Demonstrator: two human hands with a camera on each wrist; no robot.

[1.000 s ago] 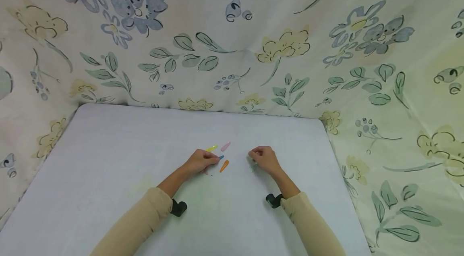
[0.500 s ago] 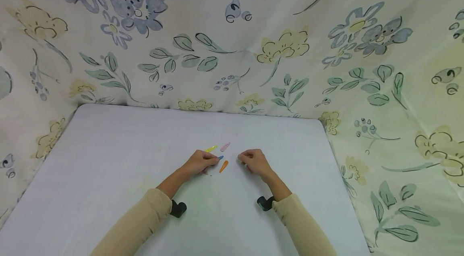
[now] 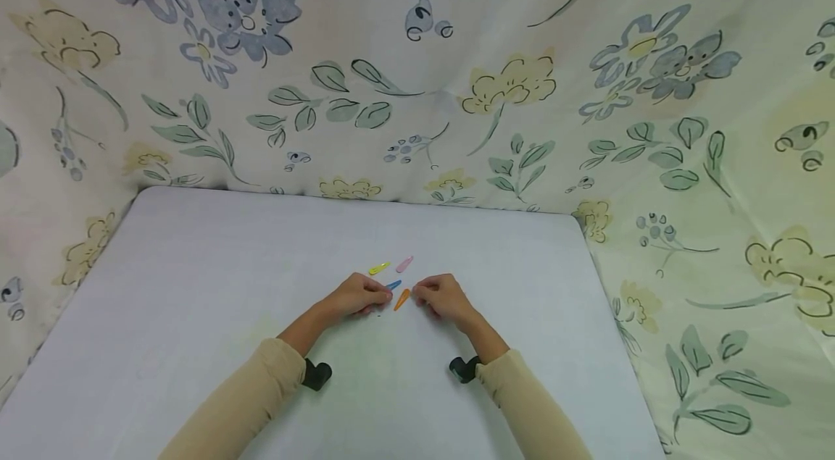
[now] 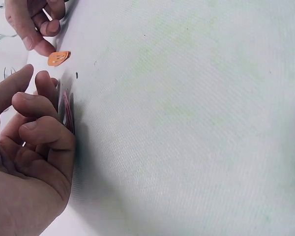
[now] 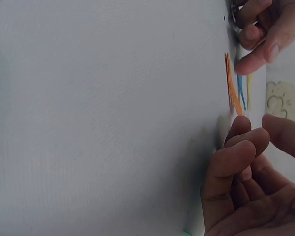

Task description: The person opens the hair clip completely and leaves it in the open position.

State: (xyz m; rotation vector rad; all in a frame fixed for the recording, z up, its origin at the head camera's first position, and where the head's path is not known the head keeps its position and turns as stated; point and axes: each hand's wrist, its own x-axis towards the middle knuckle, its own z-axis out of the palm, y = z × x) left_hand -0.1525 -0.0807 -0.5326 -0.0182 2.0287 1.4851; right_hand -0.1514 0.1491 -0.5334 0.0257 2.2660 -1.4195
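Note:
Several snap hair clips lie on the white table. My left hand (image 3: 357, 295) rests beside the blue hair clip (image 3: 394, 285), its fingers loosely bent and the thumb apart from them. Under that hand, the left wrist view shows a reddish-pink hair clip (image 4: 67, 113) by the outer fingers. My right hand (image 3: 446, 297) has its fingertips at the wide end of the orange hair clip (image 3: 402, 299); thumb and fingers stand apart in the right wrist view. Farther back lie a yellow hair clip (image 3: 379, 269) and a pink hair clip (image 3: 404, 264).
A bit of green (image 5: 187, 232) shows at the lower edge of the right wrist view. A tiny dark speck (image 4: 77, 75) lies on the white table (image 3: 215, 286). Floral cloth (image 3: 417, 119) hangs behind the table and at its sides.
My right hand has moved left from beside the green clip to the orange one. My left hand has drawn back slightly, so more of the blue clip shows.

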